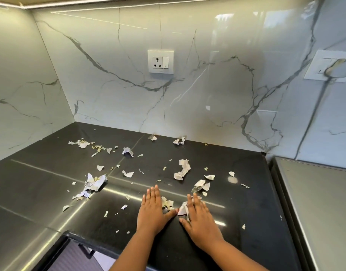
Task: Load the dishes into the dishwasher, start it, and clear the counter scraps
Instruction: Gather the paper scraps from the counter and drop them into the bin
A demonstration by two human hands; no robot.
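Two hands lie flat on the dark table (pixel 246 202), near its front edge. The left hand (pixel 151 209) has straight fingers that point far, toward the wall, and its thumb sticks out to the right. It holds nothing. The right hand (pixel 199 218) is flat too, with straight fingers that point far and a little left. It grips nothing, but it lies partly on top of a white scrap (pixel 182 209).

Between the two hands sits one yellowish scrap (pixel 167 204), touching the right side of the left hand. The two thumbs almost meet near the front.

More scraps (pixel 128 174) are spread all over the table, from the front edge to the wall. Most are tiny bits, too many to count well. One big crumpled paper (pixel 94 181) lies to the left of the hands. One long paper strip (pixel 181 170) lies just beyond the hands, and its long side runs from near to far.

On the right, beside the table, is one grey metal top (pixel 314 192).

Far back stands a shiny white marble wall (pixel 109 55) with grey lines. It has two wall plates: one socket (pixel 160 62) in the middle and one plate (pixel 328 66) on the right.
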